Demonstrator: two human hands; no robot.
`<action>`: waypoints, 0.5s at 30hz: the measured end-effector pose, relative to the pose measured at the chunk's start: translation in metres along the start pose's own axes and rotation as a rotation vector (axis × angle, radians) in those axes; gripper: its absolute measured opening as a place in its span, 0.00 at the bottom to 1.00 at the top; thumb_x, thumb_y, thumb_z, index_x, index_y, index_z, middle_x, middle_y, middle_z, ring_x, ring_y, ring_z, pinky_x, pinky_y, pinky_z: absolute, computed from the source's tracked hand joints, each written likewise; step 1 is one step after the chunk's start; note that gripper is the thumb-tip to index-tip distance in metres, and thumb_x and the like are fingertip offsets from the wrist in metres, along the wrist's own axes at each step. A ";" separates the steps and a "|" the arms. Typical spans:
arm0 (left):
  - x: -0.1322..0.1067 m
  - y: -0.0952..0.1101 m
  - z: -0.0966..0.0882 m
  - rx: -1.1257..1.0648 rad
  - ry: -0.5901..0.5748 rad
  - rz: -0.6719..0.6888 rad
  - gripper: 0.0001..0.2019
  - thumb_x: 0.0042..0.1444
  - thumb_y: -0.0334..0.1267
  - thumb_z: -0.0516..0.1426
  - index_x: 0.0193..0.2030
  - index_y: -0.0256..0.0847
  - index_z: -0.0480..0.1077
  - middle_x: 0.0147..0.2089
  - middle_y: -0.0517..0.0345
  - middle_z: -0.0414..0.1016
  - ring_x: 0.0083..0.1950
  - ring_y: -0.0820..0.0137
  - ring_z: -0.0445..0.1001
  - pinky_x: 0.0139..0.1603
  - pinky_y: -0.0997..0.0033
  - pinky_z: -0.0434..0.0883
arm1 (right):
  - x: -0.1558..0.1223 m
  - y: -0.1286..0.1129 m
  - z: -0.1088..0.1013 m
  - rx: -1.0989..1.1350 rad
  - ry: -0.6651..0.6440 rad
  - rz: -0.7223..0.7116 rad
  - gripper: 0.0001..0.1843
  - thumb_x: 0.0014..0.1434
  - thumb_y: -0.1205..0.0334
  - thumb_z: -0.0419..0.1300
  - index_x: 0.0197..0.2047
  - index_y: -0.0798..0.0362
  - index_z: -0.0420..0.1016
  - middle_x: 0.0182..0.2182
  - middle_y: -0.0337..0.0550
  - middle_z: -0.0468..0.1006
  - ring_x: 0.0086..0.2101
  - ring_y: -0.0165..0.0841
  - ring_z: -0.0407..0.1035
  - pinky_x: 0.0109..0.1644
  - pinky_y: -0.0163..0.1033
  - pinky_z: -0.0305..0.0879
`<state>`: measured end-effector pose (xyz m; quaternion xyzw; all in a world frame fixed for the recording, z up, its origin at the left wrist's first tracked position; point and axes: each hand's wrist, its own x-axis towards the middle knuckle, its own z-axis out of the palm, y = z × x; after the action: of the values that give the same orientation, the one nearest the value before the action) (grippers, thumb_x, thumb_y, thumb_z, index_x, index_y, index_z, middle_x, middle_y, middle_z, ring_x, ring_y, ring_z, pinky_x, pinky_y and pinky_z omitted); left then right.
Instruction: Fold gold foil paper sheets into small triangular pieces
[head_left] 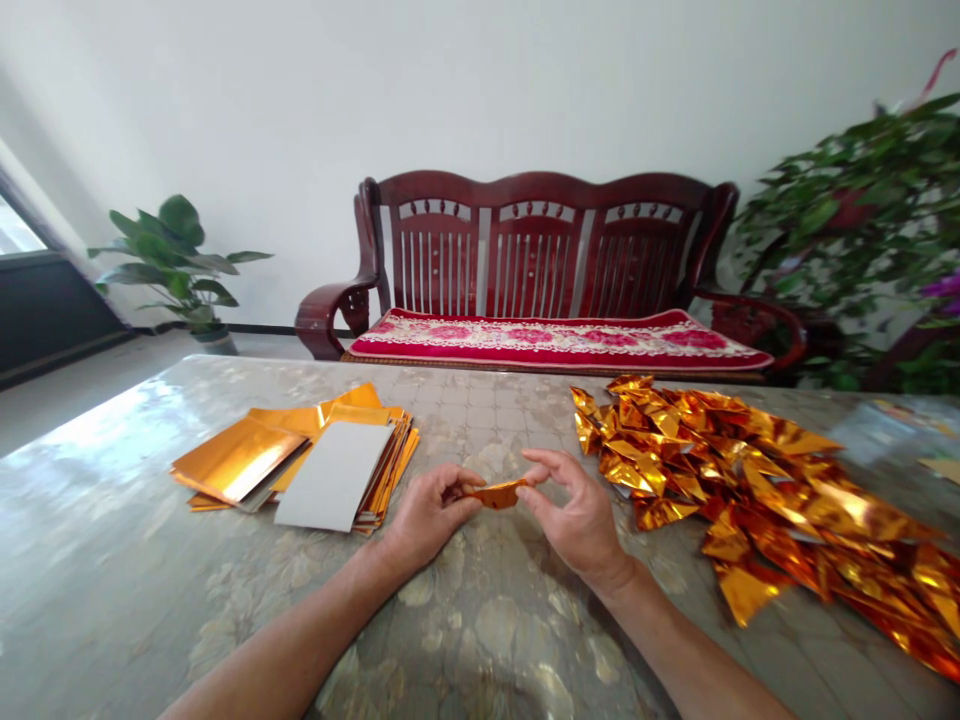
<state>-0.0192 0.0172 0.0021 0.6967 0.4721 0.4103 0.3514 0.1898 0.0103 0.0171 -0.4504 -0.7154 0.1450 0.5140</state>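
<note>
Between my two hands is a small folded piece of gold foil paper [499,494], held just above the table. My left hand [435,508] pinches its left end between thumb and fingers. At the right end, my right hand [574,515] grips it with thumb and index finger, the other fingers loosely bent. A stack of flat gold foil sheets [251,455] lies to the left, with a sheet showing its grey back [335,472] on top. On the right spreads a large heap of folded gold foil pieces [697,455].
The table [247,620] has a patterned, glossy cover. Clear plastic packaging [896,428] lies at its far right. Beyond the table stands a dark red wooden bench [536,250] with a red floral cushion [555,338]. Potted plants [180,255] flank it.
</note>
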 end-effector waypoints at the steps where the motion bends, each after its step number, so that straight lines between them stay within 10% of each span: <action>1: 0.000 -0.001 0.001 -0.070 0.042 -0.007 0.09 0.51 0.33 0.61 0.40 0.38 0.74 0.30 0.61 0.75 0.31 0.73 0.72 0.34 0.75 0.68 | 0.001 0.002 0.000 -0.001 0.014 0.018 0.18 0.55 0.65 0.62 0.50 0.47 0.73 0.32 0.38 0.79 0.36 0.36 0.75 0.49 0.44 0.70; 15: -0.011 0.010 0.007 -0.195 0.241 0.109 0.17 0.51 0.36 0.65 0.47 0.40 0.69 0.30 0.61 0.80 0.30 0.73 0.76 0.33 0.75 0.70 | 0.004 0.026 -0.001 -0.076 -0.029 -0.012 0.13 0.56 0.62 0.62 0.46 0.47 0.77 0.33 0.41 0.79 0.36 0.37 0.74 0.46 0.44 0.71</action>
<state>-0.0112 0.0033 0.0050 0.6296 0.4300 0.5533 0.3356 0.2030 0.0277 0.0021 -0.4631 -0.7304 0.1211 0.4872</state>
